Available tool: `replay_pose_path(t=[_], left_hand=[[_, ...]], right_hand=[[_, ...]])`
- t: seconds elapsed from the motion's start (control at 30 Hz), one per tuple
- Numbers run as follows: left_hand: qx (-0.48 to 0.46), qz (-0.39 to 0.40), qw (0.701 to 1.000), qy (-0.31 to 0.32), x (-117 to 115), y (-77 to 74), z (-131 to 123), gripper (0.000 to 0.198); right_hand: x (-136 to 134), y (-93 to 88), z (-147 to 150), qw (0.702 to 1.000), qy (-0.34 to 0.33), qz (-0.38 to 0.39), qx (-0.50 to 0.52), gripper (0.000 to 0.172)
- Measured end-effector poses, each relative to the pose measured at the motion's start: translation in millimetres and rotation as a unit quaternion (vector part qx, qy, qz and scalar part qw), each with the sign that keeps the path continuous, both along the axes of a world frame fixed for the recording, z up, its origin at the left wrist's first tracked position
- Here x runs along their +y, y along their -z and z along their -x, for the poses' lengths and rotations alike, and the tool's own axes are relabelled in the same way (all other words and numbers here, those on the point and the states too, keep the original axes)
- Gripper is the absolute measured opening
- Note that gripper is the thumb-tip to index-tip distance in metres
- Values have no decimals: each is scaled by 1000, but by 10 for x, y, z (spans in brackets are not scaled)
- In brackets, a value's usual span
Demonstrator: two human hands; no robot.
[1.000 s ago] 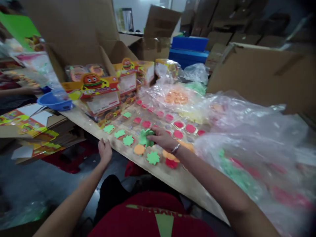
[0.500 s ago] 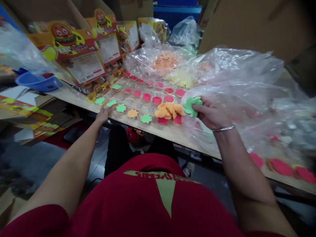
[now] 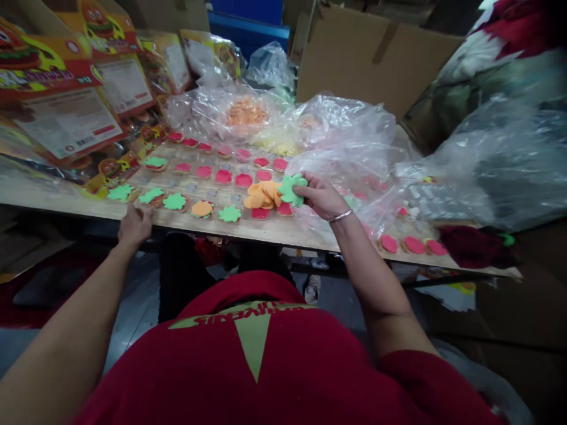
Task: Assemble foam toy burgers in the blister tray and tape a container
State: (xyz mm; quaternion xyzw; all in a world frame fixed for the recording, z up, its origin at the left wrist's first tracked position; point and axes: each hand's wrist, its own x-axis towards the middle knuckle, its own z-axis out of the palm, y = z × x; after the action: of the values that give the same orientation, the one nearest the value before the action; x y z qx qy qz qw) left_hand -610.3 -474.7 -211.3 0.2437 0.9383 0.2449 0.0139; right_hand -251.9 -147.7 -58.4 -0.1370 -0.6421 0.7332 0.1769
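Observation:
A green, wavy-edged foam lettuce leaf (image 3: 292,189) is pinched in my right hand (image 3: 325,198), over the tabletop. Touching or just beside it is a pile of orange foam pieces (image 3: 263,195), which partly covers red-topped pieces. My left hand (image 3: 136,225) is at the table's front edge, its fingers a little apart and bent, close below two green-topped pieces (image 3: 152,195). Along the front row are more green tops (image 3: 175,201) and one orange top (image 3: 202,209). Behind them, red-topped pieces (image 3: 224,176) sit in rows in clear plastic trays.
Printed toy-burger packages (image 3: 66,118) stand at the left. Clear plastic bags (image 3: 349,124) with orange, yellow and pink pieces cover the back. Further right are red pieces (image 3: 414,245), a dark red cloth (image 3: 469,245) and a cardboard box (image 3: 354,65).
My view has turned to the right, so the scene sits further left and more of the table's right end shows. The green leaf stays in my right hand; my left hand remains at the edge.

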Motion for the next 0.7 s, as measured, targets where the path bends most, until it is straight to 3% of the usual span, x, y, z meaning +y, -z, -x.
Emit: replay_pose_path(t=[0.1,0.3,0.5,0.7], left_hand=[[-14,18,998,-53,-48,-52,53,52],[57,-34,996,-61,-24,-135,-109,56],[95,-158,978,96,364,-316,-489,51],[53,-204,964,163,705,-418,-578,50]], right_hand=[[-58,83,213,999,-33,12,-4,32],[-239,321,700,995,-91,39,-24,30],[-447,416,1220,991,-118,56,-42,31],[-627,343,1528,989,-132,59,-36,31]])
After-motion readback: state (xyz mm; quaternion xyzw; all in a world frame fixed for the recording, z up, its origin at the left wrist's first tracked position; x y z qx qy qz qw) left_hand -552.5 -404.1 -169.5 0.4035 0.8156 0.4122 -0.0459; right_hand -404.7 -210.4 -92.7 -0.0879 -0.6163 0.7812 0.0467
